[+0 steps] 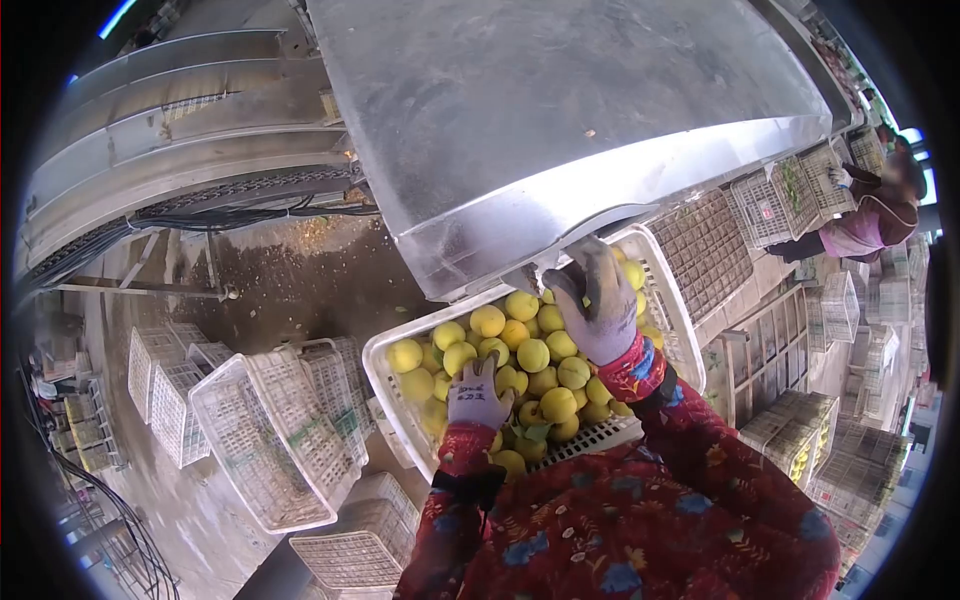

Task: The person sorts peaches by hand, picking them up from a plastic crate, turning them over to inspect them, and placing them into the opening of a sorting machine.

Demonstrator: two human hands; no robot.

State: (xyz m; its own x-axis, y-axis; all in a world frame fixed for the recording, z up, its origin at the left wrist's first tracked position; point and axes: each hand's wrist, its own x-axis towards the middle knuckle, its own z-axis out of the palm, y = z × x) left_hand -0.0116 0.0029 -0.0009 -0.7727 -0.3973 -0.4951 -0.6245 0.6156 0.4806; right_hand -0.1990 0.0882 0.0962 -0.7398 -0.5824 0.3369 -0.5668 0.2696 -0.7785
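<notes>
In front of me stands a white plastic crate (378, 355) full of yellow-green fruits (533, 353) that look like peaches. My left hand (478, 398), in a pale glove with dark writing, rests on the fruits left of the middle, its fingers spread and touching them. Over the crate's far right side, my right hand (603, 310) wears a soiled glove of the same kind. Its thumb and fingers are apart, close to the lip of a metal chute (560, 215), and nothing shows between them. Part of the fruit under this hand is hidden.
Empty white crates (265, 440) stand on the wet floor at left, below metal rails (180, 150) and cables. A brown slatted crate (700, 250) lies right of mine. Further right, a person (870, 220) stands at more crates, and stacked crates (795, 435) hold yellow fruit.
</notes>
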